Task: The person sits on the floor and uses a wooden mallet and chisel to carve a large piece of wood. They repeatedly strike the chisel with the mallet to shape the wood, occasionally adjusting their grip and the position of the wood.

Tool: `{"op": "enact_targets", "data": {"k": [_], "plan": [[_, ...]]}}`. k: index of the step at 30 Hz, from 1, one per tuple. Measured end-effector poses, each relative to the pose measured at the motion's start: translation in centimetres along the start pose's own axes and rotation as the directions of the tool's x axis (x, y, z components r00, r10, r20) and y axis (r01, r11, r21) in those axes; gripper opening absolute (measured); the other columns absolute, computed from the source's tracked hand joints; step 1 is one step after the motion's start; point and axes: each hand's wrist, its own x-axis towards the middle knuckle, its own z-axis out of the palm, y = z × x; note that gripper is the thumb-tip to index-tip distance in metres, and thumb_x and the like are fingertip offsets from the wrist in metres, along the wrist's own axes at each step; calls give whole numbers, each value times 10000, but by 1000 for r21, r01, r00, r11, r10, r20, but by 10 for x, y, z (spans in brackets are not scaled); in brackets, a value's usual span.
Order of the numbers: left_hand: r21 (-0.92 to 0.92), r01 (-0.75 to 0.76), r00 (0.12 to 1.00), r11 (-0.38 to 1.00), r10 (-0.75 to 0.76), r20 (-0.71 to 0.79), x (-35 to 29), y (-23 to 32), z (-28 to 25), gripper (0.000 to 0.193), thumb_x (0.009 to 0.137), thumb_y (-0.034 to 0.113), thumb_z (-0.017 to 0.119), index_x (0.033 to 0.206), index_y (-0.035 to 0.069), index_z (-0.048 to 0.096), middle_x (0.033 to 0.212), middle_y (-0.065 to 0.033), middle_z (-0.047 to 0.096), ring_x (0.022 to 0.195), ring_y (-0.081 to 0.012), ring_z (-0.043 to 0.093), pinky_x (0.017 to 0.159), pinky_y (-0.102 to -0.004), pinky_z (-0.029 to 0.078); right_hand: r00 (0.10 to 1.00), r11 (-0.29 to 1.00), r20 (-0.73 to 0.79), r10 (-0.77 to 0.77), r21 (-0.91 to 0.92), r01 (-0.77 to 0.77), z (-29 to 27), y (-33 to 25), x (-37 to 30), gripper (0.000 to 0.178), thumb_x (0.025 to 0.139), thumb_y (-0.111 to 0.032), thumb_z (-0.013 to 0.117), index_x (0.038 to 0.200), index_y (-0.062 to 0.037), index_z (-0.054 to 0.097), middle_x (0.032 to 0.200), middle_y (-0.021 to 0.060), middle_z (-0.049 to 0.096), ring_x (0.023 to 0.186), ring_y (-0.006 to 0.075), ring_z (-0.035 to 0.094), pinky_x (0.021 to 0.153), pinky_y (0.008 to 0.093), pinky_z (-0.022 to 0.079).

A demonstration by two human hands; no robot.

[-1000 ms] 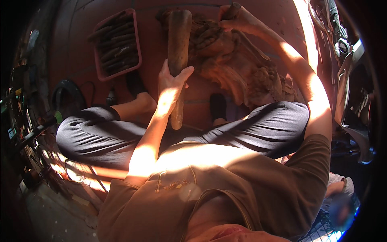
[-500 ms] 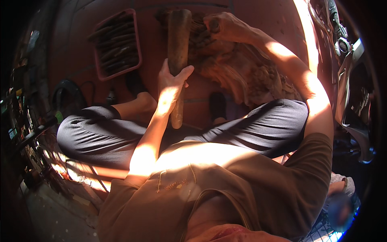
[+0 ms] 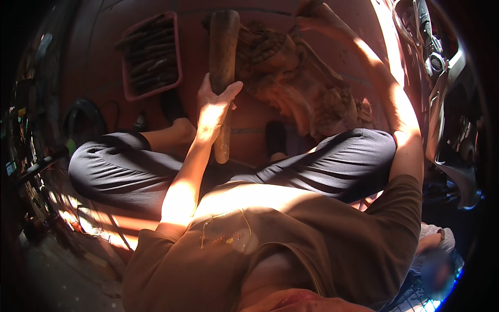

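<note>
My left hand [image 3: 215,106] is wrapped round the narrow handle of a wooden mallet [image 3: 223,52], a club-shaped piece with its thick end pointing away from me. At the far edge, in shadow, my right hand [image 3: 313,16] is curled beyond a carved wooden piece [image 3: 291,83]. What its fingers hold is too dark to make out. The carving lies on the floor in front of my right knee, with deep folds and knobbly relief. Part of its far left side is hidden behind the mallet head.
A pink-rimmed tray [image 3: 180,67] of long dark tools sits on the reddish tiled floor [image 3: 200,31] at the far left. A dark round object [image 3: 86,117] stands beyond my left knee. Metal framework [image 3: 439,99] rises at the right. Another person's arm [image 3: 430,242] shows at lower right.
My right hand has moved farther away and to the right, off the carving's far left part, uncovering more of it. The mallet has shifted slightly left in my left hand.
</note>
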Motion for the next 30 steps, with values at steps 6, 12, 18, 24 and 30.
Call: {"op": "enact_targets", "data": {"k": [6, 12, 18, 24, 30], "plan": [[35, 51, 998, 998, -52, 44, -2, 6, 4, 378, 768, 239, 814, 999, 60, 574, 726, -19, 563, 564, -105, 542, 552, -265, 492, 998, 948, -15, 63, 314, -55, 9, -7, -8, 123, 801, -122, 694, 860, -58, 607, 732, 40, 608, 684, 139, 643, 636, 297, 518], [38, 34, 999, 999, -35, 37, 3, -5, 2, 391, 774, 246, 793, 1014, 39, 566, 746, -32, 584, 552, -111, 552, 530, -263, 478, 997, 909, 24, 72, 410, -75, 28, -12, 2, 129, 811, -134, 696, 860, -51, 610, 730, 35, 614, 689, 125, 644, 639, 285, 520], [60, 57, 998, 997, -59, 33, 2, 0, 5, 373, 779, 238, 788, 1008, 42, 568, 734, -25, 584, 540, -106, 548, 522, -264, 472, 995, 893, 42, 86, 439, -96, 29, -10, 0, 138, 821, -145, 698, 861, -43, 613, 728, 30, 619, 695, 111, 645, 641, 273, 522], [33, 70, 997, 997, -70, 17, 4, -2, 1, 369, 771, 226, 813, 998, 59, 574, 713, -19, 565, 546, -103, 540, 531, -265, 486, 996, 931, 49, 74, 353, -87, 42, 14, 13, 165, 837, -168, 696, 844, -28, 607, 714, 26, 624, 689, 94, 632, 625, 259, 509], [47, 50, 999, 998, -51, 16, 4, -2, 4, 376, 780, 234, 787, 1007, 36, 563, 730, -27, 584, 536, -105, 548, 514, -264, 470, 994, 982, 99, -39, 189, 20, 37, 7, 15, 148, 819, -159, 679, 838, -33, 604, 705, 21, 625, 655, 96, 607, 596, 265, 480]]}}
